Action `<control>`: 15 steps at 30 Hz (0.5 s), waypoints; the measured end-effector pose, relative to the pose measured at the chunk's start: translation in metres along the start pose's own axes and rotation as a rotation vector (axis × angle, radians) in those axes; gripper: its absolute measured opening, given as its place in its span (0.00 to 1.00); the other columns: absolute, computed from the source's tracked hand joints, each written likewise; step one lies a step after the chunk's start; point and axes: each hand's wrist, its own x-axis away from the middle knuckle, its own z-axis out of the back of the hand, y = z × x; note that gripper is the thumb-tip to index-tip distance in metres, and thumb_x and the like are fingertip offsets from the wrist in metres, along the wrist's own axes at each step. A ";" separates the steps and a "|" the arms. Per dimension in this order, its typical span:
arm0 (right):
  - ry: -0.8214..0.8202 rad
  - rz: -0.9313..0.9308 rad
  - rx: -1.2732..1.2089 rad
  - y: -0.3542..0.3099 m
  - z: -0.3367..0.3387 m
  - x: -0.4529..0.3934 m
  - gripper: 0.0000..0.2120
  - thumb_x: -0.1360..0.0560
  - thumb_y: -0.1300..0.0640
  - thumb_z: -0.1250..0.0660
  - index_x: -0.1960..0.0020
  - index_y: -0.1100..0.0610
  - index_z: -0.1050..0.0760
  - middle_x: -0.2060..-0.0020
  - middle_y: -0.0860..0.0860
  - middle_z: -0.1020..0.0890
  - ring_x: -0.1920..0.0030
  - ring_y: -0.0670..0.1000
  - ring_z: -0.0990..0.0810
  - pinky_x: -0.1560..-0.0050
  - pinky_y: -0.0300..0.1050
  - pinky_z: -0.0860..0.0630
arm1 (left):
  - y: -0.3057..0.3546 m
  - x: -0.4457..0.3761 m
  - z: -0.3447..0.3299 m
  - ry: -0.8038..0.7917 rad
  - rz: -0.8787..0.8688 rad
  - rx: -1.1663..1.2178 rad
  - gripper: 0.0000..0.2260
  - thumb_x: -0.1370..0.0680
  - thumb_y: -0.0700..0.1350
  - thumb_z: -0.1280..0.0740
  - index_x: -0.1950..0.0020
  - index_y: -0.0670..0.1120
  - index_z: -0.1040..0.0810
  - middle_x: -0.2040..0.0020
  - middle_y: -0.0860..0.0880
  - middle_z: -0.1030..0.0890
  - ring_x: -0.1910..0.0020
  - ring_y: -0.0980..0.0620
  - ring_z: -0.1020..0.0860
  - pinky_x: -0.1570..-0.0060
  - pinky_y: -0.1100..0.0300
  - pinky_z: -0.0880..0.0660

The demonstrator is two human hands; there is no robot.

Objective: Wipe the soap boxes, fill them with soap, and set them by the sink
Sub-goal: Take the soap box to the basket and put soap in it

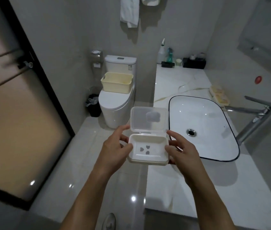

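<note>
both hands [114, 146] gripping open soap box [148, 150], seemingly empty

Dim bathroom, grey tiled walls all round. Glossy pale floor [88, 163] catches ceiling-light glints at six o'clock. Frosted door [15, 122] in a black frame glows warm at nine. Toilet [114, 103] sits at twelve, a cream basket [116, 82] on its lid, a black bin [93, 105] just beside it. Towel [129, 11] hangs high at twelve. Marble counter [179, 80] runs off toward one o'clock, bottles [166, 53] at its far end.
</note>
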 end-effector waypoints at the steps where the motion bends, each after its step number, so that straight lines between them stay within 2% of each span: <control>1: 0.030 -0.001 0.001 -0.002 -0.009 -0.012 0.24 0.21 0.64 0.35 0.33 0.40 0.25 0.46 0.47 0.18 0.50 0.50 0.17 0.62 0.44 0.17 | -0.005 -0.019 0.006 -0.020 -0.001 -0.003 0.24 0.29 0.49 0.33 0.35 0.67 0.31 0.50 0.55 0.20 0.58 0.56 0.18 0.63 0.56 0.19; 3: 0.078 -0.007 0.007 -0.008 -0.027 -0.039 0.24 0.21 0.64 0.35 0.34 0.38 0.25 0.47 0.47 0.18 0.51 0.49 0.17 0.60 0.48 0.16 | -0.011 -0.058 0.019 -0.048 -0.014 -0.006 0.25 0.28 0.46 0.33 0.34 0.65 0.30 0.50 0.54 0.21 0.56 0.54 0.18 0.59 0.51 0.17; 7: 0.156 -0.019 0.005 -0.023 -0.062 -0.088 0.23 0.21 0.63 0.34 0.34 0.38 0.24 0.48 0.48 0.18 0.52 0.49 0.16 0.57 0.52 0.15 | -0.019 -0.126 0.048 -0.104 -0.042 -0.016 0.25 0.28 0.46 0.33 0.35 0.66 0.31 0.51 0.56 0.21 0.58 0.56 0.18 0.59 0.51 0.17; 10: 0.183 -0.013 0.014 -0.032 -0.089 -0.126 0.23 0.21 0.63 0.34 0.34 0.39 0.23 0.49 0.48 0.18 0.52 0.47 0.16 0.57 0.52 0.15 | -0.028 -0.172 0.070 -0.127 -0.040 -0.009 0.25 0.28 0.44 0.34 0.35 0.66 0.31 0.51 0.55 0.21 0.58 0.53 0.18 0.59 0.49 0.17; 13: 0.172 -0.009 0.040 -0.036 -0.115 -0.159 0.23 0.21 0.62 0.34 0.34 0.38 0.24 0.47 0.47 0.18 0.50 0.48 0.17 0.59 0.47 0.15 | -0.039 -0.211 0.088 -0.145 -0.033 -0.007 0.25 0.28 0.44 0.34 0.35 0.66 0.31 0.51 0.53 0.21 0.56 0.51 0.18 0.59 0.47 0.17; 15: 0.160 -0.008 0.040 -0.039 -0.130 -0.177 0.24 0.21 0.62 0.33 0.40 0.31 0.24 0.49 0.45 0.18 0.49 0.47 0.17 0.61 0.42 0.17 | -0.048 -0.231 0.098 -0.150 -0.019 0.001 0.25 0.28 0.43 0.34 0.35 0.66 0.31 0.51 0.52 0.21 0.58 0.51 0.18 0.60 0.48 0.17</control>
